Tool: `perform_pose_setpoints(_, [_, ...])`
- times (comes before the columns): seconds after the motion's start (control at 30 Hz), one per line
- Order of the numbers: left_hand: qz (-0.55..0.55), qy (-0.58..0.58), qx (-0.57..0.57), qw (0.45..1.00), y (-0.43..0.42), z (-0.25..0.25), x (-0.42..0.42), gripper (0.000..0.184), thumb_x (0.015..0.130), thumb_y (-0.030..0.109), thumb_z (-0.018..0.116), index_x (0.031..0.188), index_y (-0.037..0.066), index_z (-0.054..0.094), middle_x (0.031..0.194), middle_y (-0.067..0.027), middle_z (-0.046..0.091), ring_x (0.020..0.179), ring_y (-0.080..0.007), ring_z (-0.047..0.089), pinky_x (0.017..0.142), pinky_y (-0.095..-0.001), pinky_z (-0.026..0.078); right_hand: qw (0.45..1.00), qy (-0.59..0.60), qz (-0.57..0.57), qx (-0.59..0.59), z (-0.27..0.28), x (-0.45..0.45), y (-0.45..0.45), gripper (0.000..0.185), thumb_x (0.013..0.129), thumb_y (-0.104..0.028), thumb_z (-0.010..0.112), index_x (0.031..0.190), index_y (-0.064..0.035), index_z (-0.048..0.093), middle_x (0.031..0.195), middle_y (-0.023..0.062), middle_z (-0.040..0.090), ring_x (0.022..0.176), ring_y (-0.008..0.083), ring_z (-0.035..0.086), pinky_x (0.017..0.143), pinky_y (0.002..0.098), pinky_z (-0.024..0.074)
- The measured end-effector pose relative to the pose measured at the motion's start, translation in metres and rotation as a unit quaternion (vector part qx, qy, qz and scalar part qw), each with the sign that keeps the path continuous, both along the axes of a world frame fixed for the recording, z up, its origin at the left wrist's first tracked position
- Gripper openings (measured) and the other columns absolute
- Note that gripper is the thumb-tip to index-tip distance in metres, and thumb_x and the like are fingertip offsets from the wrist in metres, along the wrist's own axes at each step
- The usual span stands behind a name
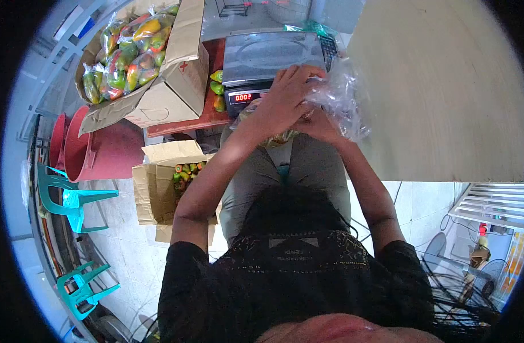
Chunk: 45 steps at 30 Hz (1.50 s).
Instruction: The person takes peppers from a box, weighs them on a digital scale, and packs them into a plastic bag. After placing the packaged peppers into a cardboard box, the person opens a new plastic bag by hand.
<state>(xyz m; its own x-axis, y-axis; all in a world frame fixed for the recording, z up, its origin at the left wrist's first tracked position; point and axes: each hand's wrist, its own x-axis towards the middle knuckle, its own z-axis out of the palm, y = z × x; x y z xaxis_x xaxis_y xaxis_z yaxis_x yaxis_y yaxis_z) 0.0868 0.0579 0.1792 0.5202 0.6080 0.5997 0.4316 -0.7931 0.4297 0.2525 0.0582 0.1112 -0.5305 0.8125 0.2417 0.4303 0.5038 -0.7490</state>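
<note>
A clear plastic bag [343, 100] is bunched up in front of my body, beside the scale. My left hand [287, 94] reaches across from the left, its fingers curled over the near side of the bag's plastic. Lower and to the right, my right hand [319, 124] is closed on the gathered plastic, its fingers partly hidden behind the left hand. Below both hands, a filled part of a bag [282, 138] shows yellowish contents above my lap, mostly covered. Just beyond is a digital scale [273, 57] with a red lit display.
Several bagged peppers fill a cardboard box [173, 91] at upper left. Loose peppers [217, 88] lie beside the scale. A lower open box [150, 194] holds more peppers. A wooden board [445, 91] borders the right. Red tubs [110, 146] and a teal chair [73, 197] stand left.
</note>
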Motion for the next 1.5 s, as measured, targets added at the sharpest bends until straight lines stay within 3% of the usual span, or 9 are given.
perform_pose_setpoints(0.47, [-0.035,-0.011,-0.356,0.934,-0.022,-0.14,-0.082,0.056,0.094,0.028,0.053,0.144,0.008,0.035,0.144,-0.011,0.041,0.135,-0.0235,0.037,0.116,-0.0359,0.024,0.994,0.058,-0.015,0.089,0.035,-0.036,-0.007,0.019,0.079,-0.009,0.061,0.095,-0.0002,0.059,0.097,0.0125,0.053,0.095,0.0314,0.053,0.083,0.0405,0.0443])
perform_pose_setpoints(0.53, [0.053,0.2,-0.006,0.978,-0.001,-0.234,-0.077,0.055,0.094,0.027,0.053,0.143,0.008,0.035,0.143,-0.0118,0.041,0.135,-0.0243,0.036,0.116,-0.0364,0.023,0.973,-0.05,0.002,0.227,0.043,-0.034,-0.003,0.02,0.075,-0.011,0.063,0.093,-0.0018,0.059,0.093,0.0105,0.05,0.092,0.0292,0.052,0.082,0.0389,0.0445])
perform_pose_setpoints(0.6, [0.049,0.14,-0.191,0.97,-0.03,-0.144,-0.069,0.054,0.094,0.028,0.053,0.142,0.009,0.037,0.141,-0.0127,0.042,0.134,-0.0231,0.037,0.116,-0.0367,0.025,0.973,-0.026,0.039,0.227,0.048,-0.036,0.002,0.021,0.073,-0.012,0.064,0.091,-0.0036,0.059,0.093,0.0098,0.051,0.092,0.0286,0.052,0.081,0.0392,0.0443])
perform_pose_setpoints(0.7, [0.154,0.196,0.189,0.95,-0.03,-0.152,-0.066,0.049,0.093,0.029,0.054,0.137,0.009,0.043,0.137,-0.0133,0.045,0.129,-0.0244,0.042,0.112,-0.038,0.03,0.973,0.007,0.085,0.216,0.053,-0.041,0.008,0.021,0.072,-0.013,0.065,0.09,-0.0053,0.058,0.092,0.0099,0.051,0.091,0.029,0.052,0.081,0.0401,0.044])
perform_pose_setpoints(0.83, [0.053,0.053,-0.243,0.967,-0.033,-0.126,-0.045,0.041,0.093,0.027,0.055,0.128,0.006,0.051,0.126,-0.0125,0.054,0.116,-0.0269,0.051,0.104,-0.0388,0.038,0.975,-0.054,0.169,0.136,0.052,-0.039,0.025,0.024,0.075,-0.016,0.065,0.097,-0.007,0.06,0.097,0.0106,0.055,0.098,0.0302,0.054,0.085,0.0404,0.044])
perform_pose_setpoints(1.1, [-0.109,-0.34,-0.524,0.774,-0.051,-0.094,-0.019,0.029,0.097,0.025,0.053,0.11,0.0,0.06,0.094,-0.0045,0.062,0.091,-0.0119,0.056,0.085,-0.0284,0.045,0.999,0.04,0.025,0.02,0.052,-0.028,0.02,0.034,0.087,-0.023,0.063,0.118,-0.0078,0.064,0.108,0.0105,0.065,0.094,0.0246,0.062,0.085,0.0339,0.0487])
perform_pose_setpoints(1.23, [-0.042,-0.296,-0.46,0.836,-0.058,-0.084,-0.037,0.032,0.099,0.028,0.049,0.106,-0.001,0.061,0.092,-0.0044,0.062,0.085,-0.0095,0.054,0.08,-0.0255,0.044,0.965,0.159,-0.104,-0.179,0.089,-0.017,0.027,0.028,0.089,-0.023,0.062,0.111,-0.0055,0.063,0.105,0.007,0.062,0.097,0.0171,0.058,0.084,0.0298,0.0474])
perform_pose_setpoints(1.33, [-0.028,-0.25,-0.414,0.875,-0.049,-0.089,-0.051,0.034,0.1,0.031,0.047,0.104,0.0,0.061,0.094,-0.0066,0.062,0.083,-0.0144,0.055,0.077,-0.0284,0.043,0.979,0.114,-0.093,-0.139,0.104,0.006,0.047,0.015,0.09,-0.018,0.063,0.092,-0.0035,0.066,0.079,-0.0022,0.061,0.073,0.006,0.056,0.057,0.0241,0.0458])
perform_pose_setpoints(1.5, [0.057,-0.214,-0.369,0.903,-0.047,-0.106,-0.047,0.026,0.095,0.022,0.051,0.097,0.0,0.064,0.088,-0.0127,0.061,0.086,-0.0289,0.057,0.081,-0.039,0.044,0.963,0.211,-0.144,0.087,0.128,0.019,0.044,0.006,0.085,-0.012,0.066,0.087,-0.0067,0.064,0.078,-0.0021,0.059,0.075,0.0086,0.055,0.068,0.0256,0.0463])
